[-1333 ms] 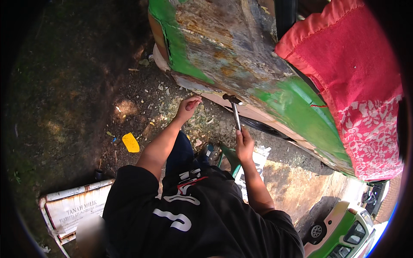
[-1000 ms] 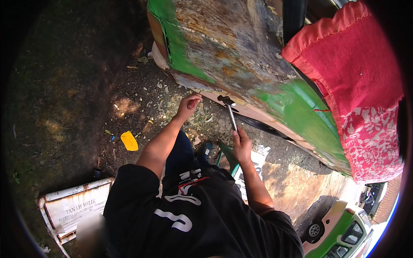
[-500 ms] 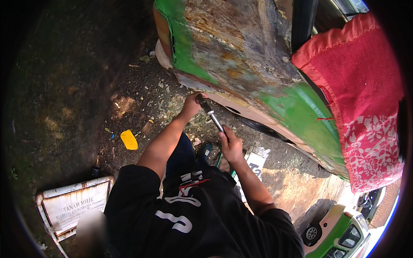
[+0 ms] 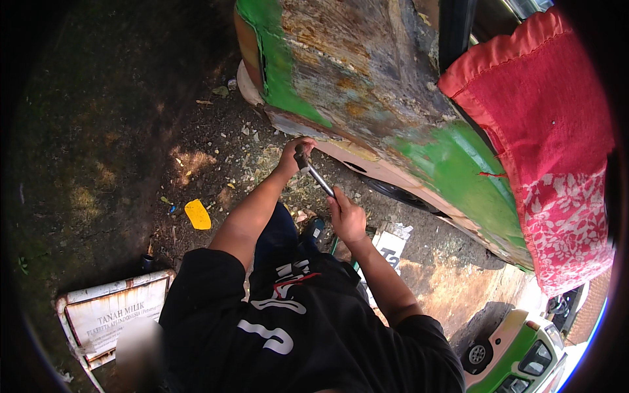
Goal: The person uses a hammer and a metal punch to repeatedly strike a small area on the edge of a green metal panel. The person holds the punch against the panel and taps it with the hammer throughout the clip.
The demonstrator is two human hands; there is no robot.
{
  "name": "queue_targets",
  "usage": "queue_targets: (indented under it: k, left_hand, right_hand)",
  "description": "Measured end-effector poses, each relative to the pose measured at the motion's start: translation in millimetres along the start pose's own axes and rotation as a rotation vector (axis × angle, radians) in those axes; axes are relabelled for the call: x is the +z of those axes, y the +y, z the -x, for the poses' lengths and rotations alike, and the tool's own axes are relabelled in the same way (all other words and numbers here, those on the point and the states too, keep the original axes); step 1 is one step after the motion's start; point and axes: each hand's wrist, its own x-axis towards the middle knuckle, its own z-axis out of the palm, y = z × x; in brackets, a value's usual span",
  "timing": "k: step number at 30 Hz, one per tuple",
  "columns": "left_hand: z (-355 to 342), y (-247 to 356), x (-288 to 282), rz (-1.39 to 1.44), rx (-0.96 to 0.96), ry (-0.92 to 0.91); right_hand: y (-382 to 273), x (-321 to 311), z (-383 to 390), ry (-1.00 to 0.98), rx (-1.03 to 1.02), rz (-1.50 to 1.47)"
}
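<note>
My right hand (image 4: 349, 221) is closed round the handle of a hammer (image 4: 319, 179), which has a dark head and a shiny metal shaft. The hammer points up and left, its head over my left hand (image 4: 293, 160). That hand is closed at the lower edge of a vehicle body (image 4: 367, 147), its fingertips partly behind the hammer head. Whatever lies between its fingers is hidden. Green paint, bare rusty metal and a pale lower strip show on the body panel.
A red patterned cloth (image 4: 534, 124) drapes over the vehicle at right. On the dirt ground lie a yellow piece (image 4: 197, 214) and a white printed sheet (image 4: 392, 245). A rusty-framed white sign (image 4: 114, 314) stands lower left. Another green and white vehicle (image 4: 514, 354) is lower right.
The hammer head has shifted slightly left and down, closer over my left hand. My right hand has moved a little to the left with it. My left hand stays nearly in place.
</note>
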Motion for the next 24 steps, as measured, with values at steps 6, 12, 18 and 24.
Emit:
queue_targets:
  k: [6, 12, 18, 24]
  left_hand:
    - [1, 13, 7, -0.406, 0.134, 0.042]
    - [3, 29, 14, -0.313, 0.006, 0.019]
    - [-5, -1, -5, -0.284, 0.051, 0.105]
    - [0, 7, 21, -0.454, 0.127, 0.097]
  right_hand:
    - [-6, -4, 5, 0.036, -0.006, -0.098]
    - [5, -4, 8, -0.017, 0.085, 0.067]
    - [-13, -11, 12, 0.124, -0.034, -0.205]
    - [-4, -16, 4, 0.013, 0.124, 0.081]
